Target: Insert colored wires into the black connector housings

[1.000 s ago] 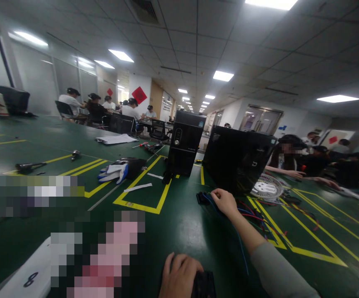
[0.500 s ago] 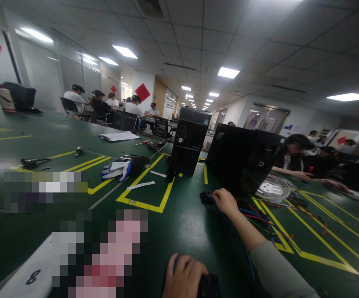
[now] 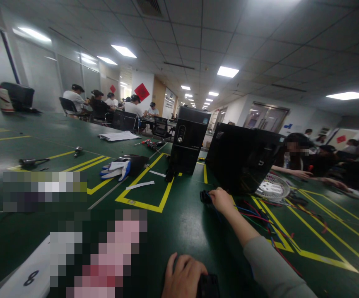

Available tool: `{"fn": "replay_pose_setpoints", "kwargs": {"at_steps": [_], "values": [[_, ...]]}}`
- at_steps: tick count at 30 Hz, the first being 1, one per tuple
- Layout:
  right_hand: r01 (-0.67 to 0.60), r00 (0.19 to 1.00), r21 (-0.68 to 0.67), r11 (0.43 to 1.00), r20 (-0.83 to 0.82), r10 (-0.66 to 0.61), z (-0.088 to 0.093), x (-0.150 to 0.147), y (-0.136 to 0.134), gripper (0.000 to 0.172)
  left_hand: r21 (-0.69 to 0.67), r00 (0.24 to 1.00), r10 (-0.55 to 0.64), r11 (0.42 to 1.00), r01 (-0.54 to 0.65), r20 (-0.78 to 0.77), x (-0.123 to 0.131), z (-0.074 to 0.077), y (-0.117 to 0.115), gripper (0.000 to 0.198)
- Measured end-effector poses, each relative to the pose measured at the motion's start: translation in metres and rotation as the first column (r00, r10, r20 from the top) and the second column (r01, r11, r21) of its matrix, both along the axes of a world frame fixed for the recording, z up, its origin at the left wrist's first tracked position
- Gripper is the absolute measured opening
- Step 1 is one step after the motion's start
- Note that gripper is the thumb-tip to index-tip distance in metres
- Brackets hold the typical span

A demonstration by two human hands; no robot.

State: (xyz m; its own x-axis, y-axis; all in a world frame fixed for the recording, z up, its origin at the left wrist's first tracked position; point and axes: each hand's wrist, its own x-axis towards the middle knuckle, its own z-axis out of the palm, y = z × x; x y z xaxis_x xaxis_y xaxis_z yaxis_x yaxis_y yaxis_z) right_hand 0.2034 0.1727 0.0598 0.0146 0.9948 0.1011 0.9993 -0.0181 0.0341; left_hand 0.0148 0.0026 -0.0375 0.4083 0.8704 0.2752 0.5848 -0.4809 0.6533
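My right hand (image 3: 223,201) reaches over the green table, thumb and fingers pinched at a small black connector (image 3: 203,197) with dark wires. Near the bottom edge lies my left hand (image 3: 184,276), its fingers curled down and its right side against a black block-shaped piece (image 3: 209,285). The palm side of the left hand is hidden, and the block is partly cut off by the frame. Red, blue and green wires (image 3: 256,215) spread over the table beside my right forearm.
Two black computer towers (image 3: 187,140) (image 3: 239,157) stand ahead. A badminton racket (image 3: 272,187) lies at the right, near another person's arms (image 3: 316,178). Work gloves (image 3: 117,169), paper strips (image 3: 140,185), tools (image 3: 151,143) and a white numbered sheet (image 3: 27,273) are on the left.
My right hand has shifted slightly left and up, at the connector. The sleeve has moved left, showing more red wire beside it. My left hand stays nearly in place.
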Motion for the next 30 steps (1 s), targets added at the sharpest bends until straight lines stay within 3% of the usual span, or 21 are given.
{"fn": "replay_pose_setpoints", "kwargs": {"at_steps": [4,8,13,16,19,22,25,30], "values": [[0.009,1.0,-0.028,1.0,0.024,-0.008,0.0,-0.001,0.004,0.023,-0.023,1.0,-0.004,1.0,0.004,-0.009,-0.003,0.003,0.001,0.007],[0.024,0.999,-0.056,0.998,0.034,-0.022,-0.002,-0.006,0.007,0.023,-0.05,0.993,-0.108,0.993,0.106,-0.037,-0.006,0.009,0.002,0.014],[0.054,0.998,-0.067,0.996,-0.008,-0.054,-0.006,-0.007,0.01,0.023,-0.051,0.998,-0.013,0.999,0.01,-0.057,-0.002,0.014,-0.003,0.02],[0.037,0.997,-0.022,0.999,-0.06,-0.038,-0.006,-0.005,0.006,0.022,-0.046,0.999,-0.023,0.999,0.021,-0.04,-0.002,0.016,-0.005,0.025],[-0.016,0.992,0.106,0.994,-0.122,0.029,-0.004,-0.006,-0.005,0.02,-0.054,0.999,-0.026,0.998,0.025,-0.022,-0.005,0.017,-0.004,0.024],[-0.058,0.972,0.308,0.95,-0.198,0.124,-0.001,-0.009,-0.026,0.023,-0.063,0.999,-0.038,0.997,0.038,0.0,-0.008,0.019,-0.004,0.026],[-0.065,0.933,0.47,0.88,-0.284,0.221,-0.001,-0.008,-0.062,0.027,-0.066,0.998,-0.062,0.996,0.062,0.01,-0.009,0.021,-0.004,0.041],[-0.158,0.832,0.494,0.855,-0.399,0.385,-0.016,0.001,-0.151,0.024,-0.109,0.998,-0.065,0.992,0.067,0.028,-0.01,0.022,-0.004,0.05]]}}
